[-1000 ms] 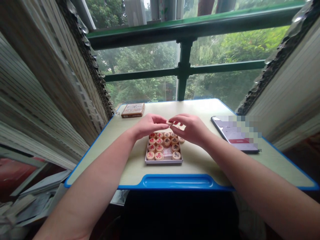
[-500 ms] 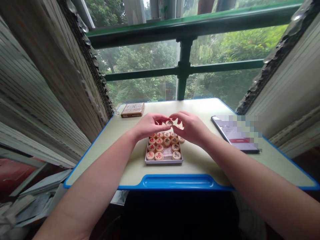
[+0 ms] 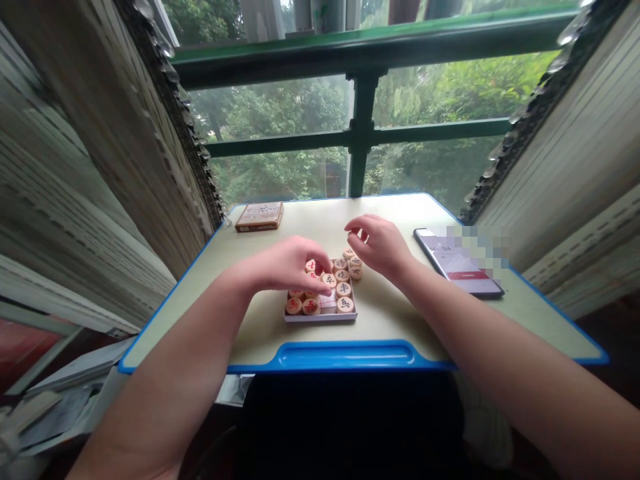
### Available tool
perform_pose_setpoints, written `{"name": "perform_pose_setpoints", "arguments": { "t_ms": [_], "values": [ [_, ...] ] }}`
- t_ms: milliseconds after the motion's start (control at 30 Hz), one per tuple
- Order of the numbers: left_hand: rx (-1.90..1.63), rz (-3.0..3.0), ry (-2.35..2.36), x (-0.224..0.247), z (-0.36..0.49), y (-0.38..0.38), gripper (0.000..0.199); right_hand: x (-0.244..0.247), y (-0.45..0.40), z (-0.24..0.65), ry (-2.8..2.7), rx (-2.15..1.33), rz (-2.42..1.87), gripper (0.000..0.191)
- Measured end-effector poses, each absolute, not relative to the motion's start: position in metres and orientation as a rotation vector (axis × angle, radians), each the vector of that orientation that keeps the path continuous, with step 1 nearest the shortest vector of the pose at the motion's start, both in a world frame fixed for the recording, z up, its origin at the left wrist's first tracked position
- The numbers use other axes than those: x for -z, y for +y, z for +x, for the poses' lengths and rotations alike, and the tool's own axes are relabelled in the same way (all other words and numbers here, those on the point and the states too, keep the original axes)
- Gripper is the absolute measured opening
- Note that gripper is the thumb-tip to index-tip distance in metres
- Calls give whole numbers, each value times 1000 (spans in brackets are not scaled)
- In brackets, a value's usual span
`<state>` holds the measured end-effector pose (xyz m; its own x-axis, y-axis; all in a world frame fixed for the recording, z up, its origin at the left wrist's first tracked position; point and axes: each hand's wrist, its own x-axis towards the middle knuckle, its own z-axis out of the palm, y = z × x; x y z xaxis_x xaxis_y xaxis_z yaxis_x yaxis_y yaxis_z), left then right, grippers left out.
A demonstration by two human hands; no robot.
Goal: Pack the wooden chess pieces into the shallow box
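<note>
Low over the tray, my left hand (image 3: 295, 263) pinches a round wooden xiangqi piece (image 3: 329, 280) with a black character between thumb and fingers. Beneath it, a shallow white-edged tray (image 3: 321, 319) holds several red-marked pieces (image 3: 311, 306) on its left and black-marked pieces (image 3: 345, 305) on its right. Bare tray floor shows near the front middle. My left hand hides some pieces. My right hand (image 3: 379, 241) hovers up and to the right, fingers loosely bent and apart, holding nothing visible. Close by, several loose pieces (image 3: 355, 272) lie beside the tray's right edge.
A flat brown box (image 3: 259, 217) lies at the table's back left. On the right rests a phone (image 3: 463, 267), its screen partly blurred. The pale table (image 3: 200, 313) has a blue edge and a blue front groove (image 3: 345, 355). Curtains flank both sides; a green-framed window stands behind.
My left hand has lowered the piece from above the tray's far edge to over the tray. My right hand has parted from the piece. The whole view has shifted slightly.
</note>
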<state>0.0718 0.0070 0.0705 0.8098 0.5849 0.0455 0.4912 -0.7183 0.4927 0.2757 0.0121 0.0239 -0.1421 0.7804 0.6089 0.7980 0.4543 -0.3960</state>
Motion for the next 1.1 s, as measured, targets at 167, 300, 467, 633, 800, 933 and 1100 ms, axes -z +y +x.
{"name": "perform_pose_setpoints", "arguments": {
  "t_ms": [167,300,467,633,800,933,1100],
  "values": [
    [-126,2516,829,-66,72,10,35,-25,9,275,-1936,24,-1313,18],
    [-69,2566,838,-61,78,10,37,-26,8,277,-1934,30,-1303,17],
    [-62,2650,830,-64,81,4,31,-25,7,276,-1956,27,-1312,16],
    [-52,2672,834,-67,80,0,26,-24,7,275,-1968,33,-1327,17],
    [-5,2724,892,-66,81,-1,24,-25,8,275,-1972,24,-1334,18],
    [-11,2712,860,-64,81,-2,21,-25,7,274,-1985,27,-1334,18],
    [-52,2690,852,-61,83,-2,22,-26,7,274,-1991,34,-1328,18]
  ]
}}
